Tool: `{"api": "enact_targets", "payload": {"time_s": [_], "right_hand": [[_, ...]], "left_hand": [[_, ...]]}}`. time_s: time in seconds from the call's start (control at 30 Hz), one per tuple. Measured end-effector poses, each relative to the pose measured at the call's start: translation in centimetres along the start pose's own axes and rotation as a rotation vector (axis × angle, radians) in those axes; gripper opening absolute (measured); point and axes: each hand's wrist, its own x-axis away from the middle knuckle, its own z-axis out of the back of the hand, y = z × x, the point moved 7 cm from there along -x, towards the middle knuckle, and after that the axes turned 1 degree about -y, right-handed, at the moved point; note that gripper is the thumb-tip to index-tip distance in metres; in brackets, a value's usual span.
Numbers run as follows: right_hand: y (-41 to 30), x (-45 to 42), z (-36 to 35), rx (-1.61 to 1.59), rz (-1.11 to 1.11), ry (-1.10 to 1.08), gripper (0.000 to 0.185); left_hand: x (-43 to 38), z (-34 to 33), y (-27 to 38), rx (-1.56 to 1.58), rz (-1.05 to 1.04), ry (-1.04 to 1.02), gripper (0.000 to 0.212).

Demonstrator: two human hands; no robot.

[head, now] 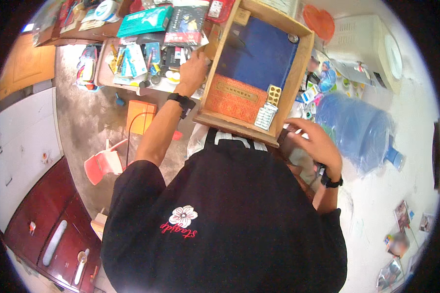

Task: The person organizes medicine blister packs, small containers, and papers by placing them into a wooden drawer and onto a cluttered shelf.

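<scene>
A wooden drawer [308,55] lies before my body. It holds a dark blue flat item [260,51], an orange-red patterned box [231,99], a gold blister pack [274,95], a silver blister pack [266,116] and a small wooden-coloured box [241,17]. My left hand [194,69] is at the drawer's left side, over an open compartment of small items; its fingertips are partly hidden. My right hand [308,137] is beside the drawer's near right corner, fingers bent around a small dark thing that I cannot identify.
A teal box [145,21] and a plastic-wrapped packet [187,25] lie beyond my left hand. A large blue water bottle [355,128] lies on its side at right, below a white appliance [366,47]. A pink chair [104,163] and an orange box [141,116] stand on the floor.
</scene>
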Motion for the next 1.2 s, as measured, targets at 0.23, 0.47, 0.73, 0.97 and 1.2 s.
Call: {"api": "enact_targets", "payload": {"time_s": [0.23,0.47,0.73,0.97,1.2], "right_hand": [[6.2,1.5,2.2,-0.140,-0.166,0.231,0.033],[7.2,-5.0,-2.5,-0.290,-0.126,0.482,0.033],[12.0,-13.0,-4.3,-0.464,-0.002,0.449,0.031],[13.9,-14.1,-1.7,-0.210,0.091,0.519,0.026],[16.6,-19.3,-1.4,0.227,-0.080,0.295,0.021]], "left_hand": [[1.0,2.3,-0.9,0.053,-0.012,0.138,0.021],[2.3,10.8,4.6,0.622,0.171,0.020,0.023],[2.9,1.9,19.5,1.096,0.045,-0.557,0.018],[2.2,-4.1,22.1,1.040,-0.039,-0.586,0.010],[1.8,-9.5,19.7,1.116,0.189,-0.511,0.033]]}}
